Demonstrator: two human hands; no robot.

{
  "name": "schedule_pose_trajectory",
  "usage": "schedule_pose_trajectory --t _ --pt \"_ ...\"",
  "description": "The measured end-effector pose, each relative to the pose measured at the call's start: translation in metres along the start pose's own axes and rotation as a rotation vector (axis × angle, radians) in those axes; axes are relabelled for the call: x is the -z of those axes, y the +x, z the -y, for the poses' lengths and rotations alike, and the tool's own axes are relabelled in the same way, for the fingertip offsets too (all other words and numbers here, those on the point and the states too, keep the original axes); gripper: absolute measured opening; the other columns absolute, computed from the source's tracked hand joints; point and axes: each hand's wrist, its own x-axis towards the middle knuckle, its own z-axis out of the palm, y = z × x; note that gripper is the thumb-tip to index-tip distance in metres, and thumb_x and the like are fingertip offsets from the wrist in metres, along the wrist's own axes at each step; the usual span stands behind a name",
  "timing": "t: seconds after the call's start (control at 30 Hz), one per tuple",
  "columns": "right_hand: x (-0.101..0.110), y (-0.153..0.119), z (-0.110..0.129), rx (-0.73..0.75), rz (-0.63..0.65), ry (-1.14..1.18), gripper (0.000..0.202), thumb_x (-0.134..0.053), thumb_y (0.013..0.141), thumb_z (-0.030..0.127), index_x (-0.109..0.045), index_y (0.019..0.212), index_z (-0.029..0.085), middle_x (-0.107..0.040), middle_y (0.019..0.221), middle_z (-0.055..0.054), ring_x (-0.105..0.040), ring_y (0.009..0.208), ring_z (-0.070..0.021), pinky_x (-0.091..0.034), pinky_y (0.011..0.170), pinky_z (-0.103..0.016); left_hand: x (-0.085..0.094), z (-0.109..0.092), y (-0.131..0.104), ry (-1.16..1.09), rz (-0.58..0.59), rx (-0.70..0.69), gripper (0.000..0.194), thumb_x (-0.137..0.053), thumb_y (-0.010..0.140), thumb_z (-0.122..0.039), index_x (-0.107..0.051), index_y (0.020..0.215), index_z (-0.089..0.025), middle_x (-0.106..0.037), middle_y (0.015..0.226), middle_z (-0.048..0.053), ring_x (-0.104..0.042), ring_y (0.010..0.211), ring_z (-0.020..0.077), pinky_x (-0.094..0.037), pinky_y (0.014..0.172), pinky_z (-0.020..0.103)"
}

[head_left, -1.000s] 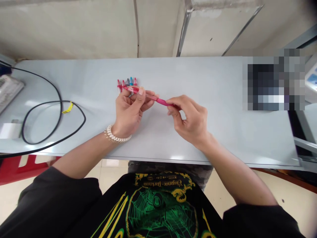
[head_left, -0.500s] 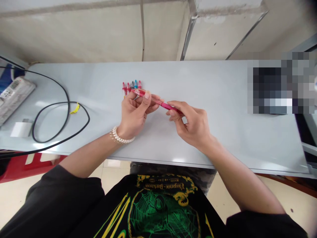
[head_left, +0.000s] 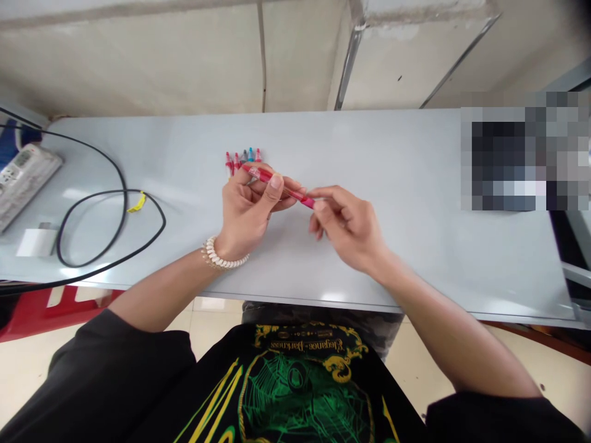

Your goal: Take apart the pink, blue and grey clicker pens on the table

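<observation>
My left hand (head_left: 252, 206) is closed around a slim red pen (head_left: 260, 174), its thumb pressed along the barrel. The pen lies slanted, its clear-and-red end up to the left and its pink end (head_left: 308, 202) down to the right. At that pink end, the thumb and fingers of my right hand (head_left: 351, 227) pinch the tip; its other fingers are curled beneath. Just beyond my left hand lies a row of several pens (head_left: 250, 155) with red, grey and blue ends, their lower parts hidden by the hand.
A black cable (head_left: 119, 237) with a yellow tag (head_left: 137, 202) loops over the left of the white table (head_left: 415, 246). Near it are a white charger plug (head_left: 37, 241) and a power strip (head_left: 30, 178). A blurred-out dark object (head_left: 501, 163) stands at the right. A wall (head_left: 184, 61) rises behind.
My right hand has shifted slightly left along the pen, and its grip now covers the end. Less of the pink part shows. My left hand keeps its hold.
</observation>
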Motion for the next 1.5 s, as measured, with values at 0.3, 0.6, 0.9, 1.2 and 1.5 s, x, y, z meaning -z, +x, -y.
schedule_pose_trajectory --t 0.3,0.6,0.9,1.2,1.5 --pt "-0.001 -0.002 0.000 -0.001 0.085 -0.079 0.031 -0.050 0.111 0.042 -0.068 0.102 0.019 -0.057 0.064 0.005 -0.048 0.053 -0.0091 -0.037 0.055 -0.026 0.000 -0.005 0.002 -0.044 0.052 0.053 0.032 -0.082 0.093 -0.049 -0.065 0.097 -0.022 -0.076 0.090 0.005 -0.078 0.086 0.0240 -0.061 0.078 0.034" --pt "-0.012 -0.001 -0.002 -0.015 0.254 -0.199 0.027 -0.047 0.109 0.037 -0.059 0.092 0.019 -0.061 0.065 0.003 -0.042 0.051 -0.0084 -0.029 0.058 -0.028 -0.005 -0.036 0.009 -0.370 0.095 0.380 0.066 -0.023 0.110 -0.067 -0.060 0.079 -0.022 -0.037 0.057 -0.002 -0.048 0.054 0.0159 -0.057 0.064 0.033" --pt "-0.033 -0.004 -0.004 0.009 0.327 -0.119 0.027 -0.056 0.103 0.031 -0.043 0.081 0.023 -0.044 0.057 0.009 -0.030 0.050 -0.0072 -0.024 0.057 -0.028 0.005 -0.022 0.005 -0.347 0.143 0.431 0.039 -0.042 0.101 -0.058 -0.050 0.081 -0.026 -0.017 0.051 -0.009 -0.014 0.039 0.0107 -0.026 0.046 0.029" --pt "-0.032 0.004 -0.011 -0.177 0.272 0.253 0.032 -0.061 0.104 0.049 -0.058 0.091 0.020 -0.072 0.073 0.000 -0.064 0.057 -0.0100 -0.050 0.058 -0.024 0.003 -0.015 0.012 -0.245 0.042 0.277 0.053 -0.046 0.098 -0.073 -0.062 0.104 -0.023 -0.065 0.086 0.007 -0.064 0.085 0.0243 -0.049 0.082 0.038" --pt "-0.035 0.017 -0.011 -0.259 0.123 0.105 0.029 -0.064 0.103 0.043 -0.058 0.088 0.018 -0.071 0.066 0.003 -0.060 0.047 -0.0070 -0.048 0.052 -0.021 -0.007 -0.052 -0.049 -0.016 0.397 -0.043 0.018 -0.072 0.100 -0.031 -0.064 0.086 -0.023 -0.062 0.077 -0.002 -0.057 0.070 0.0146 -0.048 0.068 0.029"
